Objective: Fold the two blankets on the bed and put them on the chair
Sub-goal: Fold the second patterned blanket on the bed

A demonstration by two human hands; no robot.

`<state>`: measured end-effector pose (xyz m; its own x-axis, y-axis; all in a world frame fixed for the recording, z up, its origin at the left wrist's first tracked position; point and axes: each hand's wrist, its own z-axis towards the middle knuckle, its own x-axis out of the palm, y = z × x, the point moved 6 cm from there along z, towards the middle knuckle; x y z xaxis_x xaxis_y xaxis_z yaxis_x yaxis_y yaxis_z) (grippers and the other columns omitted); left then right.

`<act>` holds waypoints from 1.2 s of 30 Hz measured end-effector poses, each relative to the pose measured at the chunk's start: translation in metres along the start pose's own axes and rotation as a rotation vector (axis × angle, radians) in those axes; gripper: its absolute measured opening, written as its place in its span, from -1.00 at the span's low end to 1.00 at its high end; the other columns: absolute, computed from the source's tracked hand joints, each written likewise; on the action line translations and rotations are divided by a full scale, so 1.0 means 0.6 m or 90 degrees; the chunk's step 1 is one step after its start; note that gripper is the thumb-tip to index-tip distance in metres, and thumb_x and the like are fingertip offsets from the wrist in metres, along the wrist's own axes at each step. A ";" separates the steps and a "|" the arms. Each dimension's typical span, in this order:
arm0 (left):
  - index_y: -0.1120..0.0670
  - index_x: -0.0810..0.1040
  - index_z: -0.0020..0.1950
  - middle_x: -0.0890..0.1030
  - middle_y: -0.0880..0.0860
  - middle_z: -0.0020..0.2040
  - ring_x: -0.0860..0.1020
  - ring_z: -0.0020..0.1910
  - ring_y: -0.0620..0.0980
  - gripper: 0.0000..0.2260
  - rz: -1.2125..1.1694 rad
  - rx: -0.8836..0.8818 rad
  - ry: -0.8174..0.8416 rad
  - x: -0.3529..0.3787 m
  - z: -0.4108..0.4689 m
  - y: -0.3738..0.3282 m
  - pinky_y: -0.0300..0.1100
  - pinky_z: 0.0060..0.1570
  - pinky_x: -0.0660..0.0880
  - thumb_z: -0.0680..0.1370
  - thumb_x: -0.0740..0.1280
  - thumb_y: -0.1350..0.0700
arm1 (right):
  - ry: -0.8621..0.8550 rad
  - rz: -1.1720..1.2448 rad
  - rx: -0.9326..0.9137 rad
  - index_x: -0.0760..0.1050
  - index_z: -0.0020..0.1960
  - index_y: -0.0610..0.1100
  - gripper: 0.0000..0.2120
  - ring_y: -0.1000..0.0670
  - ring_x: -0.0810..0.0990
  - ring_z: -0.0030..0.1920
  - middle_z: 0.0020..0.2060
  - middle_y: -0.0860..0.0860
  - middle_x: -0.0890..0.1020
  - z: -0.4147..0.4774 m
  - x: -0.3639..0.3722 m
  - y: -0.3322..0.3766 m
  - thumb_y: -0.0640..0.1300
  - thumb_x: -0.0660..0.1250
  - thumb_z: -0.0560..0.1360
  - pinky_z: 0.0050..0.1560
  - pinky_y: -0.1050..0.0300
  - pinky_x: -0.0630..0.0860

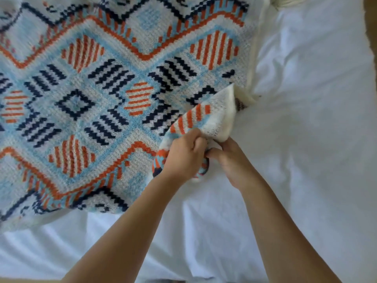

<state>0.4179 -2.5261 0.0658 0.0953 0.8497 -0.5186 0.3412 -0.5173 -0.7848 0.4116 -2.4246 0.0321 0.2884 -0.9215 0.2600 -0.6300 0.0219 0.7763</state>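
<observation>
A knitted blanket patterned in orange, navy and light blue diamonds [98, 103] lies spread over the white bed sheet [306, 160] from 9 to 12 o'clock. At centre, the left hand [183, 158] and right hand [234, 162] pinch its lifted, bunched corner, fingers curled tight.

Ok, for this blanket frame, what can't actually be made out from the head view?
- Chair and second blanket: neither clearly in the head view.
- Patterned blanket: top and left portions cut off by the frame edges, so its full size is unknown.
- Gathered corner: the left hand and right hand cover it, hiding the exact grip.
- Tan object at top right: cropped and blurred, unidentifiable.
</observation>
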 end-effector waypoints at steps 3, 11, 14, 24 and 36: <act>0.11 0.31 -0.34 0.33 0.07 -0.43 0.34 -0.40 -0.02 -0.70 -0.179 -0.115 0.018 -0.034 0.001 -0.013 -0.21 -0.41 0.31 0.59 0.08 0.09 | 0.008 -0.092 -0.040 0.58 0.04 -0.08 -0.74 0.05 0.65 -0.04 -0.12 0.03 0.69 -0.009 0.005 0.023 -0.21 0.39 0.35 0.05 0.14 0.54; 0.06 0.40 0.17 0.53 -0.01 -0.04 0.52 -0.12 -0.02 -0.73 0.243 0.045 0.145 0.052 -0.085 -0.054 -0.18 -0.15 0.45 0.56 0.23 -0.06 | -0.307 -0.286 -0.026 0.49 -0.16 -0.29 -0.74 -0.04 0.44 -0.39 -0.39 -0.09 0.51 -0.132 -0.102 0.011 -0.06 0.32 0.48 -0.34 0.10 0.39; 0.03 0.03 0.50 0.23 0.03 0.42 0.25 0.37 0.05 -0.24 0.433 0.097 0.333 0.153 -0.162 -0.025 -0.04 0.35 0.21 0.45 0.30 -0.24 | -0.387 -0.276 0.070 0.43 -0.18 -0.36 -0.67 -0.07 0.35 -0.40 -0.41 -0.14 0.41 -0.197 -0.165 -0.043 -0.05 0.31 0.47 -0.36 0.11 0.31; 0.17 0.02 0.50 0.15 0.25 0.47 0.14 0.45 0.23 -0.45 0.588 0.144 0.559 0.348 -0.262 0.011 0.09 0.33 0.31 0.57 0.18 0.21 | -0.464 -0.479 0.317 0.11 -0.42 -0.14 -0.60 -0.07 0.17 -0.43 -0.50 -0.06 0.19 -0.358 -0.291 -0.214 -0.14 0.26 0.46 -0.42 0.04 0.06; 0.00 0.42 0.23 0.51 -0.02 0.16 0.50 0.12 -0.07 -0.68 -0.005 -0.194 0.358 0.258 -0.253 0.017 -0.17 0.07 0.45 0.49 0.33 0.03 | -0.339 -0.001 0.198 0.43 -0.27 -0.20 -0.86 -0.07 0.51 -0.35 -0.43 -0.09 0.47 -0.238 -0.169 -0.180 -0.22 0.35 0.43 -0.32 0.04 0.47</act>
<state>0.5780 -2.3843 0.0292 0.5392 0.8201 -0.1915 0.5868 -0.5290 -0.6131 0.5531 -2.2784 0.0040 -0.0598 -0.9903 -0.1251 -0.8336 -0.0194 0.5521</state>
